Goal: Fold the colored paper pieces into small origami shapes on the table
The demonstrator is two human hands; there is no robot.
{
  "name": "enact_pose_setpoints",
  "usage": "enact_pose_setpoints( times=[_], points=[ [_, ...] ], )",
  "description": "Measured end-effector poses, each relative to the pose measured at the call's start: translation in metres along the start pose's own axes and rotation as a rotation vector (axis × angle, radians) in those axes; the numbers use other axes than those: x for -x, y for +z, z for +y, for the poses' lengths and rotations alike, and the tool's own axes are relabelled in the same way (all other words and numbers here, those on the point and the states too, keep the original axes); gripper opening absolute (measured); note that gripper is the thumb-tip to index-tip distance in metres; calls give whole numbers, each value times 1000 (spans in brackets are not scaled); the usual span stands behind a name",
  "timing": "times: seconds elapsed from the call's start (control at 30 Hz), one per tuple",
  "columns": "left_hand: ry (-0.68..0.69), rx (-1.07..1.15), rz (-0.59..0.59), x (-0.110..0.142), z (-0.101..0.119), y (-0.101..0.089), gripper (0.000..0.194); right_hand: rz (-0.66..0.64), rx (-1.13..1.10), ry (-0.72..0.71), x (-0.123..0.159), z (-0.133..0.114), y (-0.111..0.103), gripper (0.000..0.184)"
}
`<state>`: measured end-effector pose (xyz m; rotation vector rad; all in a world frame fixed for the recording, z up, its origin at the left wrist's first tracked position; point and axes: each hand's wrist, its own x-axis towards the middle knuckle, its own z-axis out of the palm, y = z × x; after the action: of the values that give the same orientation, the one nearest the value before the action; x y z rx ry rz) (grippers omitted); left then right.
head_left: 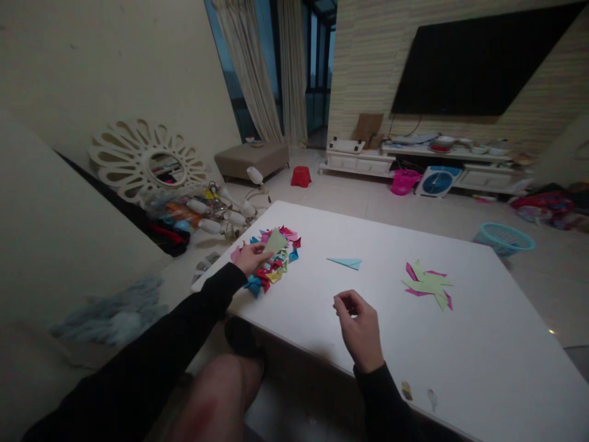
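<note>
My left hand (251, 258) is at the left end of the white table (313, 233). Its fingers pinch a light green piece of paper (276, 242) over a pile of colourful folded paper pieces (276, 276), in red, pink, blue, yellow and green. My right hand (361, 328) hovers above the near edge of the table, thumb and fingertips curled together, with nothing visible between them. A light blue folded paper, pointed like a dart (347, 263), lies flat beyond it. Further right rests a green and pink pinwheel-shaped paper figure (427, 284).
Two small items, one of them a yellow and dark piece (407, 390), lie by the near table edge. A blue basket (504, 238) stands past the right side. On the floor are a red stool (300, 177), a pink basket (405, 182) and, at left, lamp parts (234, 218).
</note>
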<state>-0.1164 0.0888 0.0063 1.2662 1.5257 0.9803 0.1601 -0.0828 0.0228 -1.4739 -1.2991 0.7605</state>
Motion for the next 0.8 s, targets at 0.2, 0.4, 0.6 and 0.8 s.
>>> enact_pose_setpoints(
  times=[0.2, 0.4, 0.6, 0.8],
  points=[
    [161, 242, -473, 84, 61, 97, 49, 66, -212, 89, -8, 4, -1, 35],
    [176, 227, -613, 118, 64, 143, 45, 207, -313, 93, -9, 11, -17, 37],
    [534, 15, -426, 125, 52, 153, 28, 410, -310, 158, -11, 23, -36, 35],
    [499, 132, -315, 124, 43, 160, 18, 382, -352, 142, -12, 23, -35, 35]
  ],
)
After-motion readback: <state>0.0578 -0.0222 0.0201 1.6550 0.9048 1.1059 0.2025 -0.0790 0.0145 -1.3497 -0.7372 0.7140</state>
